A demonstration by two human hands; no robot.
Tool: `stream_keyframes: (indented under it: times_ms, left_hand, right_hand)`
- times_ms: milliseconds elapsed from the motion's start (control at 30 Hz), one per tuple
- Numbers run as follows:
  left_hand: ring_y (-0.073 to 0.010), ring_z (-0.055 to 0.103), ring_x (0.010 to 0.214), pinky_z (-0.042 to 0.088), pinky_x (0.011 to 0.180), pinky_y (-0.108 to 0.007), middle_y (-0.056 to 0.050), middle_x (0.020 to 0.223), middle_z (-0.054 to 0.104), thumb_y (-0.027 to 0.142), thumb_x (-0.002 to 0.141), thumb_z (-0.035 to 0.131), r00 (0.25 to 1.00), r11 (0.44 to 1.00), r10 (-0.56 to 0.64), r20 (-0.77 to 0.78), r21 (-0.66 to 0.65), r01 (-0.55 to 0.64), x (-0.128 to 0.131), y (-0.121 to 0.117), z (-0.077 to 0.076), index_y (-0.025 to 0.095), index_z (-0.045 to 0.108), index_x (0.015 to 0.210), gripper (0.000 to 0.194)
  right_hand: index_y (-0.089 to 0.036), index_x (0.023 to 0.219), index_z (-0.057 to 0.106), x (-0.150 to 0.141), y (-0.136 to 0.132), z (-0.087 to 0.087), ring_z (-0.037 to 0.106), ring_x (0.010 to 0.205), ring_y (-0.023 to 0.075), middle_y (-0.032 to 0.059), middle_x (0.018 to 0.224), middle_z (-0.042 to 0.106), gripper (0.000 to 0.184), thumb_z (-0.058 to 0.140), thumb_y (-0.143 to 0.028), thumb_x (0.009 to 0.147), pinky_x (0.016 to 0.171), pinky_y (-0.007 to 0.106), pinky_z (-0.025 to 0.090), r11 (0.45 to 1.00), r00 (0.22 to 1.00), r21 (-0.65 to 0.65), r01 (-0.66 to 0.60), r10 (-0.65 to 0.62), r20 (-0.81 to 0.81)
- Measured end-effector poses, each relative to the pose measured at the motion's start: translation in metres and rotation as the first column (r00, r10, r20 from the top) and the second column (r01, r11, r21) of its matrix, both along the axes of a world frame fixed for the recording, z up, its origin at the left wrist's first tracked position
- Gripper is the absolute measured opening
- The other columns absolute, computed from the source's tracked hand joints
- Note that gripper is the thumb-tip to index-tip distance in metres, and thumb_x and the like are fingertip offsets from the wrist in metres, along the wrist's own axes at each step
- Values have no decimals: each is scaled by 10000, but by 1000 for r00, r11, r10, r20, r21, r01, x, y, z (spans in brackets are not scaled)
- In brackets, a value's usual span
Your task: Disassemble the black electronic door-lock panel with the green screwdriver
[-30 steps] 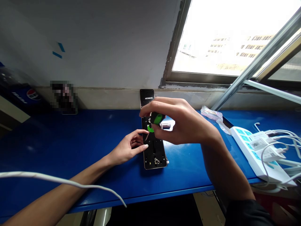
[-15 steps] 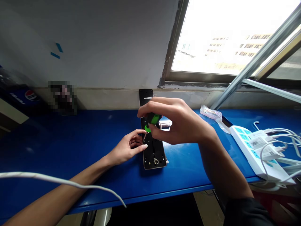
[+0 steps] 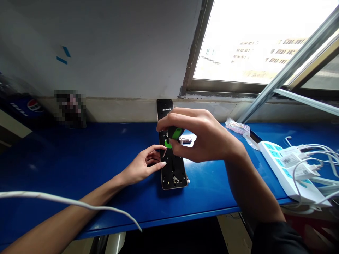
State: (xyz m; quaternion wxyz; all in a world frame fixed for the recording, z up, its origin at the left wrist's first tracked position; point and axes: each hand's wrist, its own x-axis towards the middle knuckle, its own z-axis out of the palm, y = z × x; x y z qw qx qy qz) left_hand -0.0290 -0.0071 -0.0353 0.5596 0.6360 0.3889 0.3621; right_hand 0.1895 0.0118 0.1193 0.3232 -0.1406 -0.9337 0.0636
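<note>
The right hand [image 3: 201,135] hides the middle of the black plate [image 3: 173,176] and most of the green screwdriver [image 3: 174,133]; what its tip touches is too small to tell. A silver part [image 3: 186,140] shows only partly behind that hand. The object [image 3: 70,108] by the wall is pixelated beyond naming. The Pepsi box [image 3: 21,105] and the cables [image 3: 323,151] run past the picture's edges.

Grey wall [image 3: 106,53], bright window [image 3: 238,42], blue workbench [image 3: 79,158]

A green-and-black screwdriver handle [image 3: 174,135] stands out against a black, gold-edged metal plate [image 3: 173,178] on a glossy cobalt-blue table [image 3: 79,158], with a white power strip [image 3: 284,180] showing teal panels, white cables [image 3: 315,150] and a bright, washed-out window [image 3: 238,46] nearby.
</note>
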Motion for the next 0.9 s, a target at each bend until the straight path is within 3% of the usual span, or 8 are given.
stream_keyframes:
  times_ms: [200, 500, 733, 900]
  left_hand:
    - [-222, 698, 1088, 562, 1020, -399, -62, 1162, 701, 326, 876, 771, 1000, 1000, -9, -14, 3, 9, 0, 0, 0, 227, 559, 1309, 492]
    - [-236, 683, 1129, 551, 1051, -430, -40, 1088, 688, 321, 883, 773, 1000, 1000, -7, 8, -4, 7, 0, 1, -2, 237, 545, 1344, 521]
    - [-221, 703, 1043, 579, 1001, -404, -45, 1075, 698, 366, 883, 778, 1000, 999, 8, -2, 34, -8, -1, 2, -8, 228, 582, 1302, 482]
    - [-220, 712, 1011, 588, 993, -411, -45, 1050, 706, 386, 872, 782, 1000, 999, 17, -11, 42, -16, -1, 3, -10, 216, 598, 1278, 477]
  right_hand:
    - [-142, 1129, 677, 4, -2, 5, 611, 842, 132, 36, 1008, 698, 385, 615, -46, 761, 717, 255, 478, 1000, 1000, 6, -2, 2, -21]
    - [-160, 1134, 672, -1, -2, 0, 565, 774, 118, 28, 989, 678, 389, 580, -50, 773, 670, 251, 444, 1000, 1000, -22, 2, -1, 18]
    - [-181, 1116, 686, 0, 0, 0, 574, 757, 131, 39, 955, 688, 198, 675, -280, 945, 673, 270, 446, 999, 999, 37, 0, -2, 36]
    - [-168, 1230, 648, -1, -2, -2, 636, 788, 114, 35, 987, 733, 307, 695, -312, 963, 710, 250, 482, 997, 999, 67, 32, -32, 8]
